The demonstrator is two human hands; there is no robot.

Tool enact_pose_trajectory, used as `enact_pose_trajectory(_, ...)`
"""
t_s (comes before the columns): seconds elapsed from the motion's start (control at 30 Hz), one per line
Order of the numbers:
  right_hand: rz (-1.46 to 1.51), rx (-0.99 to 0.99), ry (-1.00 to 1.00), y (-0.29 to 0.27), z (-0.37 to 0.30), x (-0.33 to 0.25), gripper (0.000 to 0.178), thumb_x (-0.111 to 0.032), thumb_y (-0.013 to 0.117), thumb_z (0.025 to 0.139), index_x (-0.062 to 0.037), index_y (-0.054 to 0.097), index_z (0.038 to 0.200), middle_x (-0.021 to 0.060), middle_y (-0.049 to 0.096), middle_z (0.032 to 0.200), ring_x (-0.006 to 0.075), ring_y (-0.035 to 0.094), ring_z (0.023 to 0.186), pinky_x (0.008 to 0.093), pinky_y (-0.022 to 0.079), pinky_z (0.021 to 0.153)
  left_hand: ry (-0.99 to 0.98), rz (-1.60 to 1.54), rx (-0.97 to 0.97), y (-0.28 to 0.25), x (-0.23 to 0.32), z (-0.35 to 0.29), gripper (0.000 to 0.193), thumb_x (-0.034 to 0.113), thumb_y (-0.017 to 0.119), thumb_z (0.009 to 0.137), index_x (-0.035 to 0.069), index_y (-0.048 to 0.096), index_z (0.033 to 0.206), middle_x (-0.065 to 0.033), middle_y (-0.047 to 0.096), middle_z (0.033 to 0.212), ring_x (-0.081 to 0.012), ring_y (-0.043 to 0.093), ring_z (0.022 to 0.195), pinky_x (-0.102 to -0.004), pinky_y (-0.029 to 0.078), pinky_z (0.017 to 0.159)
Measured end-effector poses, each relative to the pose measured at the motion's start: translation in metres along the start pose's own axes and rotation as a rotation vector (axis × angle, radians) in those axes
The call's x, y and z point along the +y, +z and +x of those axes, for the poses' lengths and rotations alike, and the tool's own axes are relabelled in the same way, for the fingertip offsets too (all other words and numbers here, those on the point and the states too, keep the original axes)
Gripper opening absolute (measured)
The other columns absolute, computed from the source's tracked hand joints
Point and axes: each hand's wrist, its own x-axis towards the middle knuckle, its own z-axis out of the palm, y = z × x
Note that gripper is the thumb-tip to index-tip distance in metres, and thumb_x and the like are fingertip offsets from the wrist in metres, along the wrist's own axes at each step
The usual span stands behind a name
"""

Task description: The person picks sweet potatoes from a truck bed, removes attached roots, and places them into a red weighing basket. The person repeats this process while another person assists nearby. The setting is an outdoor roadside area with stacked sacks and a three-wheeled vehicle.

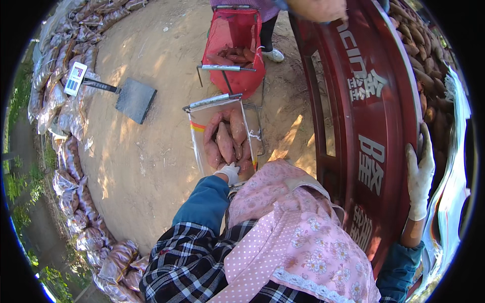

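Observation:
A transparent plastic bag (198, 146) hangs from a metal stand and holds several reddish sweet potatoes (224, 141). My left hand (230, 173), in a white glove, reaches over the bag's near side. Its fingers are closed at the lower end of a sweet potato; the fingertips are partly hidden. Off to the right, my right hand (421, 174) rests on the top edge of a dark red truck panel (348, 126). This hand is also gloved in white, its thumb apart from the stretched fingers, and it holds nothing.
Beyond the bag stands a red basket (235, 30) with sweet potatoes, a person in purple behind it. A bare forearm (318, 7) crosses the top. On the dirt ground sits a platform scale (135, 100). Filled bags (83, 227) line the left; loose sweet potatoes (411, 33) lie behind the panel.

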Motion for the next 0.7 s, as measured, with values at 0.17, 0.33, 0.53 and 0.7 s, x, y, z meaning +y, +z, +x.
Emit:
enact_pose_trajectory(0.17, -0.034, 0.055, -0.045, -0.011, 0.001, -0.001, 0.053, -0.019, 0.065, 0.09, -0.0024, 0.05, 0.138, 0.0213, 0.062, 0.124, 0.033, 0.062, 0.113, 0.0378, 0.046, 0.098, 0.01, 0.154, -0.214, -0.023, -0.016, 0.037, 0.049, 0.048, 0.054, 0.092, 0.011, 0.069, 0.12, -0.0163, 0.069, 0.118, -0.0361, 0.063, 0.113, -0.043, 0.048, 0.095)
enact_pose_trajectory(0.33, 0.467, -0.505, 0.476, -0.135, -0.023, 0.054, 0.042, -0.031, 0.063, 0.095, 0.0015, 0.063, 0.121, 0.0072, 0.068, 0.103, 0.0137, 0.063, 0.09, 0.0308, 0.053, 0.077, 0.077, -0.547, 0.124, -0.058, -0.011, 0.01, 0.028, 0.026, 0.059, 0.092, 0.008, 0.069, 0.11, -0.0091, 0.071, 0.089, -0.0222, 0.065, 0.077, -0.0347, 0.052, 0.068)
enact_pose_trajectory(0.53, -0.32, -0.711, 0.984, -0.173, -0.143, 0.222, 0.045, -0.04, 0.066, 0.084, -0.0034, 0.072, 0.11, 0.0141, 0.073, 0.104, 0.028, 0.07, 0.092, 0.0387, 0.057, 0.075, 0.062, -0.5, 0.495, -0.177, 0.025, -0.006, 0.036, 0.018, 0.062, 0.092, -0.002, 0.063, 0.122, -0.015, 0.069, 0.108, -0.0216, 0.064, 0.101, -0.0319, 0.049, 0.092)
enact_pose_trajectory(0.7, -0.779, -0.463, 1.081, -0.092, -0.19, 0.279, 0.045, -0.03, 0.062, 0.086, -0.0055, 0.067, 0.124, 0.0145, 0.058, 0.138, 0.0345, 0.056, 0.126, 0.0457, 0.048, 0.099, 0.276, -0.684, 0.668, -0.281, 0.213, -0.096, 0.041, 0.017, 0.058, 0.098, 0.0, 0.054, 0.136, -0.0111, 0.064, 0.119, -0.0128, 0.061, 0.099, -0.0273, 0.048, 0.086)
